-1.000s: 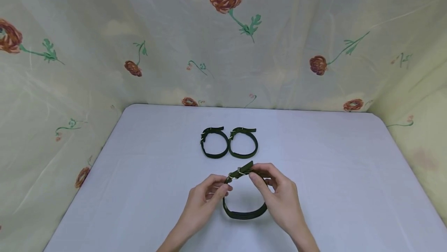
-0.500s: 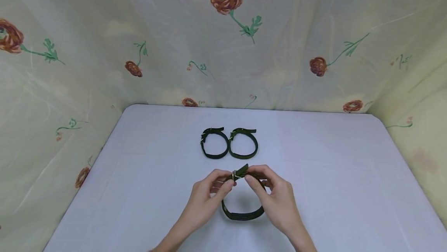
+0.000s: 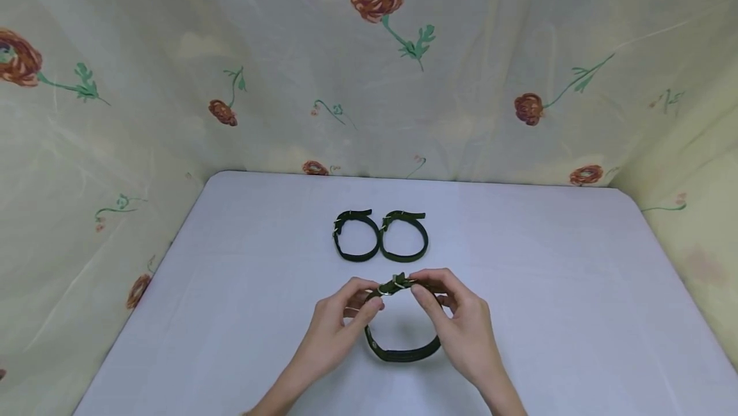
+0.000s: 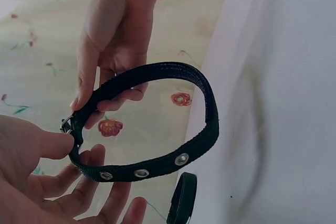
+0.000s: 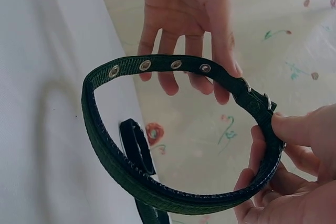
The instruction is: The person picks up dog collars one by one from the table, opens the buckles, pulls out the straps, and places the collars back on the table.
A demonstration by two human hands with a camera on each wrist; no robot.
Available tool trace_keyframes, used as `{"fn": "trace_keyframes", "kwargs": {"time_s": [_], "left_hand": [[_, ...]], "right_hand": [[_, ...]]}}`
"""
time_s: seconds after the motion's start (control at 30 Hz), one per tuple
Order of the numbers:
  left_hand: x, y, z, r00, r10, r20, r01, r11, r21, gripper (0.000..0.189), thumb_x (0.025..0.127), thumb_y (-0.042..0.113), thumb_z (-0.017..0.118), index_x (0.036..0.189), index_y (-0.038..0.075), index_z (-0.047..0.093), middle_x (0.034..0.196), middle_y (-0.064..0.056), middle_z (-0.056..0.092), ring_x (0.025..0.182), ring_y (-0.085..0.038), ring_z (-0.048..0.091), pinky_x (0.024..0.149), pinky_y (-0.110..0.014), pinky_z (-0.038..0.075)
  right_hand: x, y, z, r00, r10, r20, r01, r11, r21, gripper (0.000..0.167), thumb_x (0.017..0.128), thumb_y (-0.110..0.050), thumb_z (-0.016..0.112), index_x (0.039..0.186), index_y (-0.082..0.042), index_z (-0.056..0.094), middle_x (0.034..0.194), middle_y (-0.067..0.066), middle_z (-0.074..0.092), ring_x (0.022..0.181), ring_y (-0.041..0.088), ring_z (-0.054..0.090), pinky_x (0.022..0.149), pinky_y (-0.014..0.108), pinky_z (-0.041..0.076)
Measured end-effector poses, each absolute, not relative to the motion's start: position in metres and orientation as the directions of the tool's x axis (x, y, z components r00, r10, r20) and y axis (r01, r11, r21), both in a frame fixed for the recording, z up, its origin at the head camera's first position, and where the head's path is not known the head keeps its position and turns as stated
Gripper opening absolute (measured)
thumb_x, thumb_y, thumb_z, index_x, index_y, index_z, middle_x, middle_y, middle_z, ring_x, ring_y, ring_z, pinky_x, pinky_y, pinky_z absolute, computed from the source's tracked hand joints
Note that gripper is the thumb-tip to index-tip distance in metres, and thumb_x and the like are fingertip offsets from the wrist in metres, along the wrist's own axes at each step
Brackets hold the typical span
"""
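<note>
Holds a dark green woven collar [image 3: 406, 356] in a rounded loop over the smooth white table [image 3: 536, 275]. Pinches it between thumb and fingers of both left hand [image 3: 337, 323] and right hand [image 3: 461, 320], closed down to its thickness, either side of shiny metal fittings [image 5: 269, 103]. Shows stitched edging [image 5: 205, 198], metal-rimmed eyelets [image 4: 141, 173]. Beyond, touching: second collar [image 3: 359, 258] and third collar [image 3: 405, 259], similarly looped.

The dark green collar [image 3: 405, 356] with metal eyelets [image 5: 145, 65] forms a closed, held-up loop.
</note>
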State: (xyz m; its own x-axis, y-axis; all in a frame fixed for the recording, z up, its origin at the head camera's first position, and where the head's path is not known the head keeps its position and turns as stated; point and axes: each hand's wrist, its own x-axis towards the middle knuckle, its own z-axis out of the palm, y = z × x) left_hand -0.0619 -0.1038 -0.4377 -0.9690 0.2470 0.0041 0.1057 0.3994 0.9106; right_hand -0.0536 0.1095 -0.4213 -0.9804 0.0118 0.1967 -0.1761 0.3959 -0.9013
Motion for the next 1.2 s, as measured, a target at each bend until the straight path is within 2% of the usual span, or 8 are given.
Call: {"fn": "trace_keyframes", "kwargs": {"time_s": [0.33, 0.57, 0.67, 0.83, 1.07, 1.2], "left_hand": [[-0.064, -0.1, -0.434, -0.964, 0.266, 0.03, 0.133, 0.377, 0.916, 0.028, 0.108, 0.04, 0.066, 0.126, 0.02, 0.071, 0.11, 0.001, 0.081, 0.098, -0.009, 0.073, 0.091, -0.024, 0.06], [-0.065, -0.102, -0.434, -0.962, 0.272, 0.013, 0.127, 0.409, 0.904, 0.033, 0.108, 0.043, 0.065, 0.127, 0.018, 0.073, 0.111, -0.007, 0.083, 0.099, -0.014, 0.076, 0.088, -0.025, 0.06], [-0.065, -0.103, -0.433, -0.962, 0.272, 0.006, 0.126, 0.427, 0.895, 0.033, 0.108, 0.044, 0.064, 0.126, 0.018, 0.074, 0.108, -0.007, 0.083, 0.099, -0.016, 0.078, 0.087, -0.028, 0.061], [-0.062, -0.106, -0.435, -0.965, 0.261, 0.022, 0.142, 0.451, 0.881, 0.031, 0.108, 0.047, 0.063, 0.126, 0.024, 0.073, 0.102, 0.0, 0.083, 0.098, -0.015, 0.079, 0.09, -0.033, 0.062], [-0.06, -0.109, -0.438, -0.966, 0.256, 0.034, 0.158, 0.482, 0.862, 0.023, 0.11, 0.041, 0.063, 0.128, 0.028, 0.069, 0.095, 0.002, 0.081, 0.091, -0.003, 0.074, 0.095, -0.033, 0.061], [-0.059, -0.114, -0.438, -0.975, 0.218, 0.051, 0.156, 0.501, 0.851, 0.028, 0.112, 0.035, 0.061, 0.14, 0.035, 0.061, 0.089, 0.006, 0.079, 0.091, -0.009, 0.075, 0.094, -0.033, 0.061]], "right_hand": [[-0.052, 0.106, -0.425, -0.98, -0.028, 0.196, -0.191, 0.4, -0.896, 0.015, 0.104, -0.025, 0.073, 0.118, -0.022, 0.076, 0.111, -0.01, 0.081, 0.099, 0.002, 0.073, 0.083, 0.022, 0.059], [-0.053, 0.106, -0.426, -0.978, -0.036, 0.207, -0.201, 0.437, -0.877, 0.015, 0.105, -0.027, 0.072, 0.119, -0.023, 0.076, 0.111, -0.012, 0.081, 0.099, 0.001, 0.072, 0.085, 0.023, 0.059], [-0.054, 0.109, -0.425, -0.972, -0.023, 0.232, -0.215, 0.473, -0.854, 0.013, 0.106, -0.025, 0.071, 0.119, -0.024, 0.075, 0.11, -0.012, 0.081, 0.098, 0.001, 0.073, 0.085, 0.023, 0.059], [-0.055, 0.114, -0.423, -0.965, 0.02, 0.263, -0.218, 0.505, -0.835, 0.013, 0.106, -0.023, 0.07, 0.119, -0.026, 0.074, 0.108, -0.01, 0.081, 0.096, 0.002, 0.072, 0.083, 0.022, 0.059], [-0.057, 0.119, -0.421, -0.956, 0.061, 0.286, -0.214, 0.521, -0.826, 0.013, 0.107, -0.022, 0.069, 0.12, -0.022, 0.074, 0.108, -0.006, 0.082, 0.096, 0.0, 0.07, 0.083, 0.018, 0.058], [-0.058, 0.125, -0.42, -0.951, 0.104, 0.29, -0.185, 0.558, -0.809, 0.016, 0.11, -0.022, 0.065, 0.124, -0.019, 0.071, 0.106, -0.001, 0.083, 0.09, 0.004, 0.072, 0.074, 0.019, 0.056]]}}
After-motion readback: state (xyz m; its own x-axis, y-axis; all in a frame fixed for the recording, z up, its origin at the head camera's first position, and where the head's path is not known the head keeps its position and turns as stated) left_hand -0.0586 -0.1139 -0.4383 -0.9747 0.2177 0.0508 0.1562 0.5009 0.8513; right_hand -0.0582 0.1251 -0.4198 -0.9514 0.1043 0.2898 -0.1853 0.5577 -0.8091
